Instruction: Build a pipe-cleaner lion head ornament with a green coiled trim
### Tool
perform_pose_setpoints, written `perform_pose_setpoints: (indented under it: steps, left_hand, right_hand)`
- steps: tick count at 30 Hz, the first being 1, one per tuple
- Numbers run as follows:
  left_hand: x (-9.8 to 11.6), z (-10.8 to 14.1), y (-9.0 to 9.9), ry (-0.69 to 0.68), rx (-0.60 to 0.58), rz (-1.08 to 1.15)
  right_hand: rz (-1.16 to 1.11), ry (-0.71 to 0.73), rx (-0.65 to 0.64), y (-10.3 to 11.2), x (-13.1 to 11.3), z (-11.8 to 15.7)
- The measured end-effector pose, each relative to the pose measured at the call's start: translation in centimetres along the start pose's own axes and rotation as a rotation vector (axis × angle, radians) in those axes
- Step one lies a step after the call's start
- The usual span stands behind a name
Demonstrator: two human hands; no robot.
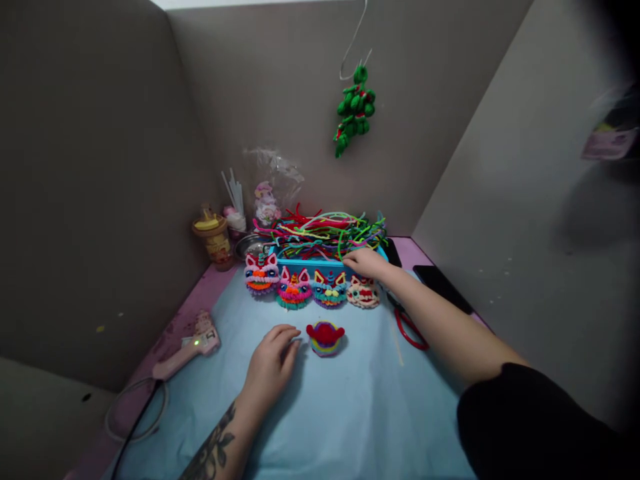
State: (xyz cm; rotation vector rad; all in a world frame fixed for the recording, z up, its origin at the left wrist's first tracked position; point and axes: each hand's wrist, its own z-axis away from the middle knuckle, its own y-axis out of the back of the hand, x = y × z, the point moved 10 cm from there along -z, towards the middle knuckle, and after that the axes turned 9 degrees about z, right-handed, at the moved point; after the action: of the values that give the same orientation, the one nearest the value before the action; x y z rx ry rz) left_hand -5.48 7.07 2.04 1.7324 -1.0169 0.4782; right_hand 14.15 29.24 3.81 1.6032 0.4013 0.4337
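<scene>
A craft workstation, shown by the pink glue gun, fuzzy coloured stems and scissors.

Right hand at the blue basket of fuzzy stems!

Left hand rests on the blue cloth, just beside the small red-topped piece — and behind it, four colourful animal heads line the basket's front.

The right sleeve is black; the left forearm bears leafy tattoos.
</scene>
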Motion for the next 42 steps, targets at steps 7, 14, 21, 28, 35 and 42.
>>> perform_pose_setpoints:
  steps: [7, 14, 21, 28, 35, 42]
  left_hand:
    - [-0.2, 0.4, 0.4, 0.040, -0.003, 0.096]
    - [-0.6, 0.3, 1.7, 0.051, 0.052, 0.156]
    - [-1.6, 0.6, 0.9, 0.058, -0.012, 0.138]
    - [-2.0, 0.8, 1.2, 0.069, 0.021, 0.133]
    - [-1.2, 0.6, 1.6, 0.059, 0.068, 0.187]
    - [-0.5, 0.6, 1.7, 0.054, 0.051, 0.140]
  right_hand:
    - [-0.171, 0.031, 0.133, 2.3, 0.0, -0.8]
    - [-0.150, -0.043, 0.478, 9.7, 0.3, -4.1]
    - [0.183, 0.062, 0.373, 8.9, -1.4, -10.6]
    - [0.121, -0.074, 0.360, 10.2, 1.6, -12.3]
    - [-0.154, -0.113, 0.542, 13.6, 3.5, -10.4]
    - [-0.170, -0.029, 0.714, 17.5, 1.5, -7.2]
